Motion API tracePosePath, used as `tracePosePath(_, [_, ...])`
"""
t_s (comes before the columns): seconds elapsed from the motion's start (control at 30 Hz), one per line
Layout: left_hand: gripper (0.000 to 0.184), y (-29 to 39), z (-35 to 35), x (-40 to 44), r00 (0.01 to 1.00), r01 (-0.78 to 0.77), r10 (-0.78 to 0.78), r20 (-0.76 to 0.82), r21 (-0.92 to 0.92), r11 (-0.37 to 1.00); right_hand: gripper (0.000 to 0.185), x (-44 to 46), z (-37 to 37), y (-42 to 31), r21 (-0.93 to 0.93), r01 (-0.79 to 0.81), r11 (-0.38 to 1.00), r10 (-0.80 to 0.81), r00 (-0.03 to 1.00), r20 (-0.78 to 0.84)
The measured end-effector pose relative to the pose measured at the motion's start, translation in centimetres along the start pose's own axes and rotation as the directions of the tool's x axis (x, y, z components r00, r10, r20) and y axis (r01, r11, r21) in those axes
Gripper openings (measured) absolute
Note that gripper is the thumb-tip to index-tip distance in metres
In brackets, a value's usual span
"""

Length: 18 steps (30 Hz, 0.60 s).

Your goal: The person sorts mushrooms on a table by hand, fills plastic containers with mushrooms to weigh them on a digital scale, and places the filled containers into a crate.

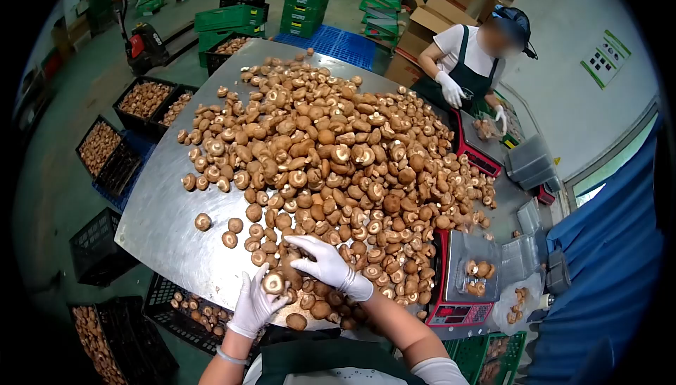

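A big heap of brown mushrooms [338, 138] covers much of the steel table [162, 202]. My left hand [253, 304], in a white glove, is at the near edge, its fingers closed around a mushroom [273, 283] whose pale underside faces up. Just right of it, my gloved right hand [324, 262] lies over mushrooms at the near side of the heap, fingers stretched out and apart. On the right, a red scale [458, 313] bears a clear tray [477, 285] with several mushrooms.
Across the table a co-worker in white gloves [451, 90] stands by another red scale [481, 161]. Empty clear trays [531, 163] are stacked at the right. Black crates [105, 244] stand on the floor at the left; green crates [306, 8] are behind the table.
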<state>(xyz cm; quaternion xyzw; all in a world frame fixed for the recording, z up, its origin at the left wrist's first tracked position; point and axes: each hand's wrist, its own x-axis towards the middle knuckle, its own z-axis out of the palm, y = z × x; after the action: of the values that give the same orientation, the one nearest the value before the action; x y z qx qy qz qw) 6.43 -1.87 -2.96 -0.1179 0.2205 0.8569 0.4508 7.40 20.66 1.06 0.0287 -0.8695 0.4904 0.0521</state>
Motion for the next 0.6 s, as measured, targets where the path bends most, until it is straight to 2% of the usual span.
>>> tracePosePath(0.03, [0.071, -0.3, 0.7, 0.4, 0.999, 0.009, -0.006, 0.036, -0.098, 0.995, 0.049, 0.6, -0.4, 0.1, -0.040, 0.066, 0.997, -0.068, 0.997, -0.031])
tracePosePath(0.1, [0.060, -1.0, -0.5, 1.8, 0.986, 0.094, -0.042, 0.160, -0.335, 0.937, 0.042, 3.2, -2.3, 2.9, -0.091, -0.143, 0.986, 0.111, 0.952, -0.285])
tracePosePath(0.17, [0.053, -1.5, -1.4, 3.2, 0.979, 0.137, -0.071, 0.190, -0.363, 0.921, 0.038, 5.1, -3.9, 8.1, -0.140, -0.177, 0.974, 0.074, 0.835, -0.546])
tracePosePath(0.23, [0.047, -1.5, -0.8, 3.6, 0.971, 0.178, -0.097, 0.218, -0.391, 0.903, 0.039, 5.7, -4.9, 11.4, -0.374, -0.310, 0.874, 0.051, 0.824, -0.564])
tracePosePath(0.3, [0.041, -1.4, 0.9, 3.6, 0.978, 0.156, -0.127, 0.164, -0.180, 0.971, 0.037, 5.6, -5.2, 13.4, -0.384, -0.424, 0.820, 0.219, 0.853, -0.473])
tracePosePath(0.37, [0.043, -1.2, 1.8, 3.5, 0.979, 0.185, -0.162, 0.124, -0.210, 0.960, 0.035, 5.3, -6.1, 14.7, -0.044, -0.355, 0.934, 0.289, 0.819, -0.496])
tracePosePath(0.4, [0.045, -1.1, 2.1, 3.4, 0.977, 0.200, -0.176, 0.123, -0.232, 0.952, 0.032, 4.9, -6.6, 13.2, 0.305, -0.367, 0.879, 0.468, 0.785, -0.406])
tracePosePath(0.43, [0.047, -1.2, 2.3, 3.4, 0.974, 0.217, -0.192, 0.120, -0.255, 0.942, 0.032, 4.4, -6.9, 12.9, 0.561, -0.325, 0.761, 0.556, 0.772, -0.307])
tracePosePath(0.5, [0.052, -1.5, 2.1, 3.5, 0.970, 0.234, -0.205, 0.133, -0.262, 0.936, 0.034, 3.2, -6.8, 12.7, 0.744, -0.249, 0.620, 0.569, 0.795, -0.209])
tracePosePath(0.6, [0.052, -2.1, 1.4, 3.8, 0.951, 0.277, -0.254, 0.174, -0.118, 0.954, 0.034, 2.1, -6.7, 10.5, 0.765, -0.244, 0.596, 0.560, 0.809, -0.179])
